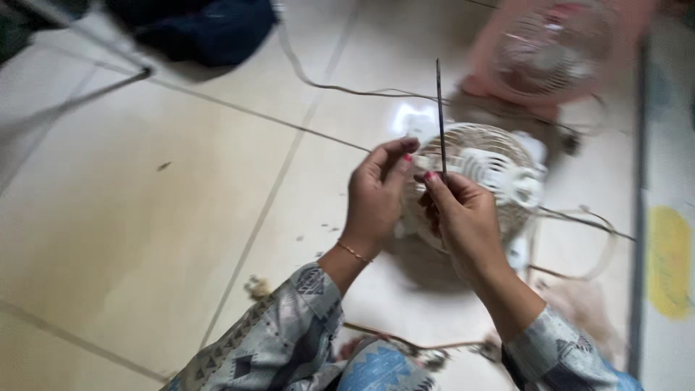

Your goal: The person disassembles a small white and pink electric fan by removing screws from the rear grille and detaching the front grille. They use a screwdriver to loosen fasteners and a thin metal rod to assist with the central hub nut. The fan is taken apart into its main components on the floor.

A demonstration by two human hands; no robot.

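Fingertips (433,178) of the right hand (463,221) pinch the lower end of a thin, dark, straight metal rod (439,116), thumb and forefinger closed tight around it, so that the rod stands nearly upright and rises well above the knuckles. Just to the left of that pinch, the left hand (375,199) curls half open, its thumb and forefinger (402,147) bent toward each other with their tips just beside the base of the rod; the blur makes it impossible to tell whether they press on the rod or on a small pale piece at that spot. Directly behind both sets of fingers, and partly hidden by them, lies a small white plastic fan with a round wire guard (492,177), set on the floor with its grille facing the fingers; the right fingertips sit against the left edge of that guard. A thin pale cord (579,217) leaves the fan to the right of the right hand and loops over the pale glossy tiled floor (145,217). Beyond the tip of the rod, farther from the fingers, stands a blurred pink fan with a round grille (554,51), well apart from both hands. Far to the upper left of the left hand lies a dark blue bundle of cloth (210,29). Patterned grey and blue sleeves (289,326) cover both forearms below the wrists, and a thin bracelet (353,251) circles the left wrist.
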